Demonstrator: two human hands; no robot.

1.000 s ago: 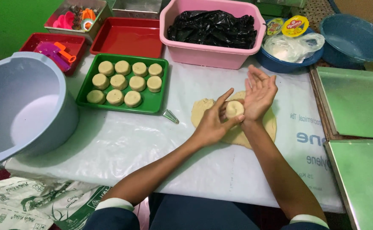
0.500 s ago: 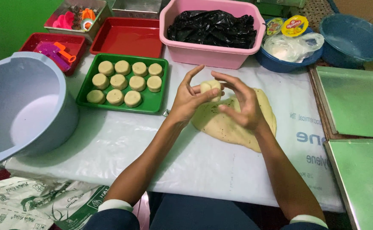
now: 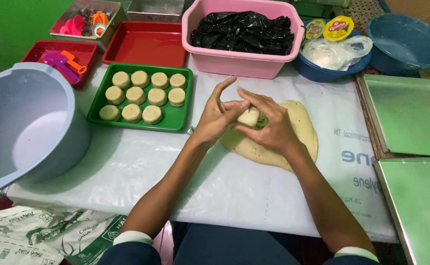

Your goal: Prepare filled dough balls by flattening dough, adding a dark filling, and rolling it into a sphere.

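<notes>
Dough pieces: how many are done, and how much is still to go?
Done: ten shaped rounds sit in the green tray. In hand: the left hand and right hand pinch one small dough piece between their fingertips. Left: a large flat slab of dough lies on the white sheet.

Both hands, the left hand point(image 3: 218, 117) and right hand point(image 3: 269, 128), meet over the flat dough slab point(image 3: 300, 128), and the near stretch of plastic-covered table point(image 3: 166, 172) in front of them lies open for a pass. To the left the green tray point(image 3: 175, 120) of dough rounds sits close by, with the big grey basin point(image 3: 31, 122) beyond it blocking that edge. Straight ahead the pink tub point(image 3: 239, 61) and blue bowl point(image 3: 325, 73) wall off the far side, and the metal trays point(image 3: 411, 118) hem in the right.
</notes>
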